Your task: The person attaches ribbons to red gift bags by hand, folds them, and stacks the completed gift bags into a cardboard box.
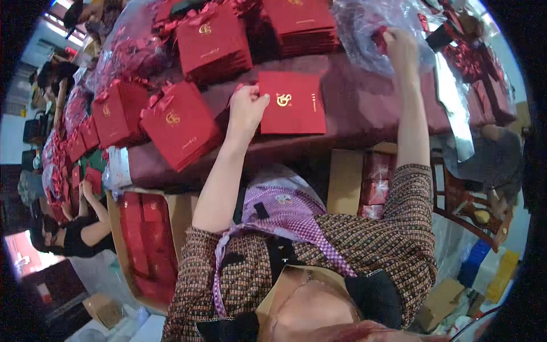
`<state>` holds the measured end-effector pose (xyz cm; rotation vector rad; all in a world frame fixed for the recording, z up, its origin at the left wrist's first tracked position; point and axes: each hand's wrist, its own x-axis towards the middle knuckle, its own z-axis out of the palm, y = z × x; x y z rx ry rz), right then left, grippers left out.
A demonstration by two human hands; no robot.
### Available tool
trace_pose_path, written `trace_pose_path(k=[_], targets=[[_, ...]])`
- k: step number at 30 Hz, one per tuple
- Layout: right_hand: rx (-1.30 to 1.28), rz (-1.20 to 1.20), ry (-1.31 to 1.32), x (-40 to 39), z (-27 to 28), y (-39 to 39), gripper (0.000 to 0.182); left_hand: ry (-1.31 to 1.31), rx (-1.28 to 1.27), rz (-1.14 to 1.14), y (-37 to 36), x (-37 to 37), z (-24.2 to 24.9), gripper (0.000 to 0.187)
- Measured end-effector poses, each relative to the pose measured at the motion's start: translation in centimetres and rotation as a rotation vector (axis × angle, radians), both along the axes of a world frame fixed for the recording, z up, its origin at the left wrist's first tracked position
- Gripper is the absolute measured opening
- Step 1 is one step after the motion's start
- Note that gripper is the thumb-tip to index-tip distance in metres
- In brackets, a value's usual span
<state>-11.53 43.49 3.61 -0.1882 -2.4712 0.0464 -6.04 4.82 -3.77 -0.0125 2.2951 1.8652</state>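
Note:
A flat red paper gift bag (302,111) with a gold logo lies on the dark red tablecloth in front of me. My left hand (249,108) is closed at the bag's left edge, with its fingertips curled round that edge. Over to the right, my right hand (402,50) reaches to a clear plastic bag (362,48). Its fingers pinch a bunched red ribbon (380,40) at the plastic; the exact shape is partly hidden by the fingers.
Stacks of red gift bags (213,40) with ribbons stand at the back and left (179,122). Below the table edge sit open cartons (145,245) of red items. A wooden chair (473,202) is at right. Another person (74,233) handles red pieces at left.

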Motion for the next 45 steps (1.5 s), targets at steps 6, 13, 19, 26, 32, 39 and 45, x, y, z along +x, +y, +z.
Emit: trace_pose_path(k=[6,13,19,26,32,39,45], targets=[[0.065,0.505,0.268,6.3,1.8,-9.0,0.023,0.028,0.209,0.100,-0.5,1.1,0.6,0.020],[-0.055,0.756,-0.396,10.4,-3.2,-12.0,0.020,0.060,0.106,0.103,-1.6,2.0,-0.1,0.019],[-0.724,0.652,-0.359,9.0,-1.6,-12.9,0.020,0.117,-0.055,0.035,-2.1,1.8,-1.4,0.021],[-0.378,0.539,-0.397,0.4,-4.4,-18.7,0.034,0.095,-0.045,0.090,-2.0,2.2,-0.4,0.025],[-0.502,0.608,-0.254,-0.7,-6.9,-19.4,0.018,-0.027,0.167,0.078,-2.0,3.0,1.4,0.017],[-0.868,0.834,-0.370,8.9,-2.9,-21.5,0.014,-0.041,0.408,0.049,-2.3,3.2,0.7,0.016],[-0.518,0.842,-0.106,10.7,-4.7,-23.3,0.009,-0.143,0.559,-0.015,-2.7,3.6,1.3,0.018]])
